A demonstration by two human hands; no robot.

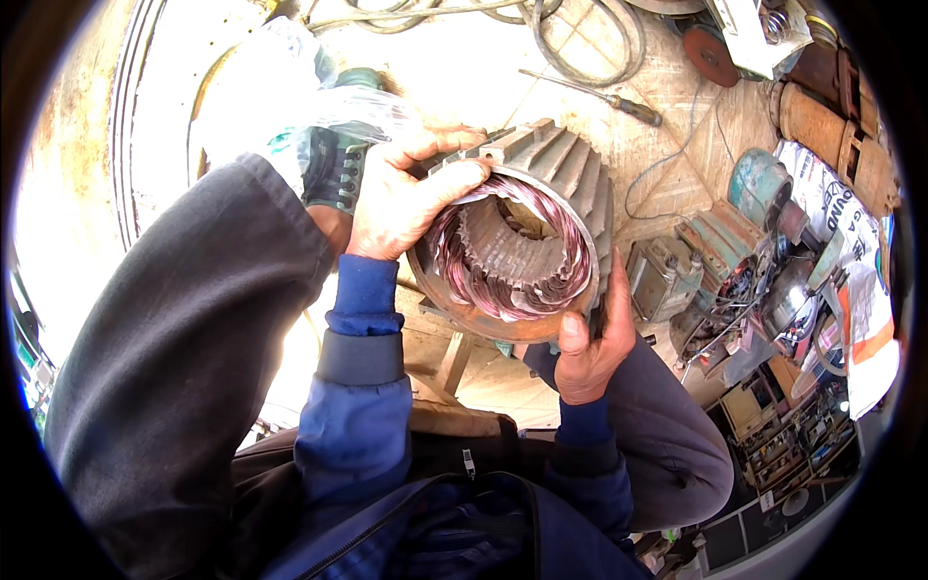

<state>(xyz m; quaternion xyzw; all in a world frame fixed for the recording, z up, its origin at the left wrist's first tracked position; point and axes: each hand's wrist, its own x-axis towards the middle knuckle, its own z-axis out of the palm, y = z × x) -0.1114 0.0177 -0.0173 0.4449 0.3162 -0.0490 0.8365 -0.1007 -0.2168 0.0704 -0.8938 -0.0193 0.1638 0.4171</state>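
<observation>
A grey, finned, cylindrical metal stator with reddish wire windings (517, 261) lies between both hands, touching each, its long axis running forward and slightly right. The left hand (396, 193) clasps its far-left rim, fingers parted; the right hand (594, 358), thumb spread wide, braces its near-right side.

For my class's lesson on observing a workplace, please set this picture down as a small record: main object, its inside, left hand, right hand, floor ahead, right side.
Main object: finned metal housing, open end toward the camera
Inside: reddish wire windings ringing the opening
Left hand: gripping the housing's upper left, thumb on the rim
Right hand: supporting the lower right edge
Floor ahead: screwdriver, lying near looped cable
Right side: heaped machine parts beside a white printed sack
</observation>
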